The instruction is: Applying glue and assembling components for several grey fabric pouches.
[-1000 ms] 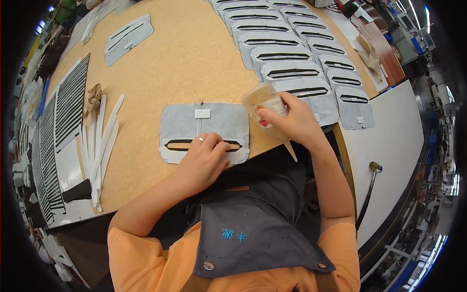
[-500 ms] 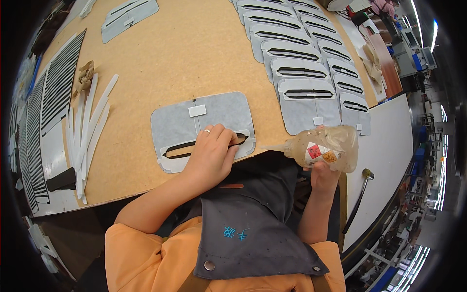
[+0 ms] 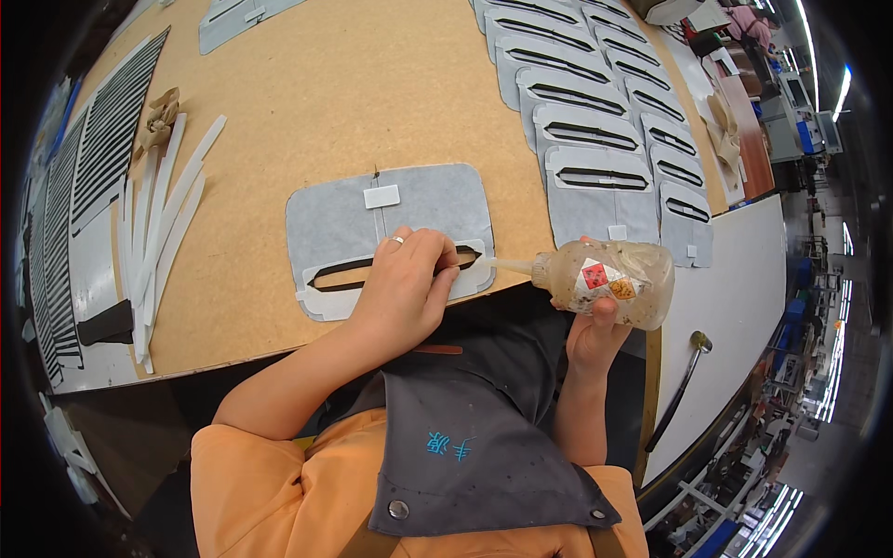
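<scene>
A grey panel with rounded corners lies near the front edge of the table, a small white patch on its upper half. Along its lower part runs a long slot edged in black binding, set in a white backing. My left hand, a ring on one finger, rests over the slot, with thumb and fingertips pinched at its right part. Held sideways in my right hand is a cloudy squeeze bottle with warning labels. Its thin nozzle points left and reaches the slot's right end.
Rows of overlapping slotted grey panels lie at the right. Another grey panel is at the far left. White strips, crumpled brown paper and black-striped sheets are on the left. A hammer lies on the white side table.
The bottle has come left, its nozzle now at the panel's slot end instead of beside the panel. My left hand keeps its pinch at the slot.
</scene>
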Motion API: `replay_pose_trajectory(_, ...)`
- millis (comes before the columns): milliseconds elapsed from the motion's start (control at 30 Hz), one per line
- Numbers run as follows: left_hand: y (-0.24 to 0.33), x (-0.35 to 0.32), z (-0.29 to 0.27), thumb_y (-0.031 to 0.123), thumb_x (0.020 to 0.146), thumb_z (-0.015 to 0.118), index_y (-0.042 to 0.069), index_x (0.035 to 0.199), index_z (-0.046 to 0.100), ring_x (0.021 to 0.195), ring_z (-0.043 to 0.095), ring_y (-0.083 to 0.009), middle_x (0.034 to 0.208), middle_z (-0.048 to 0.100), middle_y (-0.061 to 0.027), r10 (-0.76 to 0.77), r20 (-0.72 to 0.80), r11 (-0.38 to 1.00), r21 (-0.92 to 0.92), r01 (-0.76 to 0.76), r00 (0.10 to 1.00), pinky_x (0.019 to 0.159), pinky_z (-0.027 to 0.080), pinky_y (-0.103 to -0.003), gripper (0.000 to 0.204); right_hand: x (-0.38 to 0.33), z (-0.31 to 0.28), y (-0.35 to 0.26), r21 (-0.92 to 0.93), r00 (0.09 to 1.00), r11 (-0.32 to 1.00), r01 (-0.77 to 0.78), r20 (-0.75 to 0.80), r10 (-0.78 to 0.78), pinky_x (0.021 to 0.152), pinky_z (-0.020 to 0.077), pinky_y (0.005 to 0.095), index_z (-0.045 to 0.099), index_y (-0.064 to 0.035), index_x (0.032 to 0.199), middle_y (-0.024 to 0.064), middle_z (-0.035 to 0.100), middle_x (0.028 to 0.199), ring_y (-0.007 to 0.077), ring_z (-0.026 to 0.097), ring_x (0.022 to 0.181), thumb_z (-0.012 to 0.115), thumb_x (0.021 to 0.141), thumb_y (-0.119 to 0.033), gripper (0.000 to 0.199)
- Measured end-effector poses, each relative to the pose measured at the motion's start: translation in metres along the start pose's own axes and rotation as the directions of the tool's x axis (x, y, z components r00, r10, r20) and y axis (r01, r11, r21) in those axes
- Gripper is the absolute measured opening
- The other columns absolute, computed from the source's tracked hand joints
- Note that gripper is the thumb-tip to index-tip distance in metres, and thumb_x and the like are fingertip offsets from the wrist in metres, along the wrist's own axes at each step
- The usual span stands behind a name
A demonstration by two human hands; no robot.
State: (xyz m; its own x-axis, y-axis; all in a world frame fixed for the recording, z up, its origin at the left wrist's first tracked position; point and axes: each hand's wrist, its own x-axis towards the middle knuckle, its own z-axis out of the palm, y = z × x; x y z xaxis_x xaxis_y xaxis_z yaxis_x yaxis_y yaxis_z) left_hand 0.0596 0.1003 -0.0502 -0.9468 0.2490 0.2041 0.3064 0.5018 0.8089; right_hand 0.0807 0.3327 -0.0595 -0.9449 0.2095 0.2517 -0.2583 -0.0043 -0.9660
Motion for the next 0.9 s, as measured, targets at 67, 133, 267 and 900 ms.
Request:
replay_pose_trajectory(67,-0.001,0.0,0.0,0.0,0.079,0.061,0.004,0.087,0.049,0.079,0.051,-0.029,0.081,0.055,-0.0096,0.012,-0.003,1.0,-0.007,-0.012,1.0,0.072,0.038,-0.039,0.015,0.0,0.0,0.002,-0.01,1.0,1.0,0.012,-0.002,-0.012,0.052,0.0579,0.0296,0.033,-0.0036,0.137,0.0234,0.053,0.127,0.0279,0.06,0.108,0.068,0.085,-0.043,0.074)
replay_pose_trajectory(133,-0.002,-0.001,0.0,-0.001,0.079,0.061,0.005,0.087,0.049,0.079,0.051,-0.029,0.081,0.055,-0.0096,0.004,-0.005,1.0,-0.014,-0.004,1.0,0.072,0.038,-0.039,0.015,-0.001,0.003,0.0,-0.036,1.0,0.999,-0.012,0.025,0.013,0.069,0.0589,0.0347,0.034,-0.0034,0.137,0.0234,0.054,0.126,0.0279,0.059,0.11,0.068,0.085,-0.043,0.074)
replay_pose_trajectory(267,-0.002,-0.001,0.0,-0.001,0.079,0.061,0.005,0.086,0.049,0.078,0.051,-0.0287,0.081,0.055,-0.0094,0.009,-0.008,1.0,-0.014,-0.009,1.0,0.072,0.037,-0.039,0.015,-0.002,0.008,-0.004,-0.067,0.999,0.997,0.036,0.025,-0.035,0.088,0.0529,0.0389,0.034,-0.0029,0.136,0.0225,0.054,0.127,0.0279,0.058,0.112,0.069,0.084,-0.044,0.075)
replay_pose_trajectory(900,-0.001,-0.002,0.0,-0.002,0.079,0.061,0.004,0.085,0.052,0.079,0.051,-0.0274,0.079,0.057,-0.0084,-0.013,-0.015,1.0,-0.016,0.013,1.0,0.073,0.039,-0.037,0.013,0.013,0.001,-0.005,0.201,0.98,0.959,-0.199,0.024,0.198,0.047,0.0518,0.0268,0.035,-0.0041,0.137,0.0239,0.055,0.125,0.0252,0.066,0.092,0.062,0.083,-0.06,0.082)
